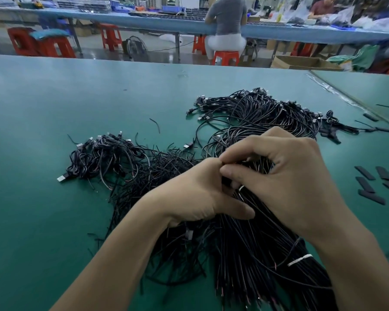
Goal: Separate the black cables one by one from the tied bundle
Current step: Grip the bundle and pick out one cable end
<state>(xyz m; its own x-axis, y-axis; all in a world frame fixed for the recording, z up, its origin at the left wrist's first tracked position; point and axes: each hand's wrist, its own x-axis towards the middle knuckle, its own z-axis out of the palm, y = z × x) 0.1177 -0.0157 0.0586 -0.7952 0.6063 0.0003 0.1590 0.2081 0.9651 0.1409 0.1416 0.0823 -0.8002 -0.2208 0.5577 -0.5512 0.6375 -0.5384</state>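
Both forearms converge from the lower edge. The left hand point(200, 194), fingers curled and thumb stretched flat, grips the tied bundle of thin black cables point(245, 243). The right hand point(288, 176) arches over it, fingertips pinching strands beside the left knuckles.

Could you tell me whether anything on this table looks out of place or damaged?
Nothing looks damaged. The only oddity: short black strips lie scattered near the table's right side, apart from the tied bundle and the loose cable piles.
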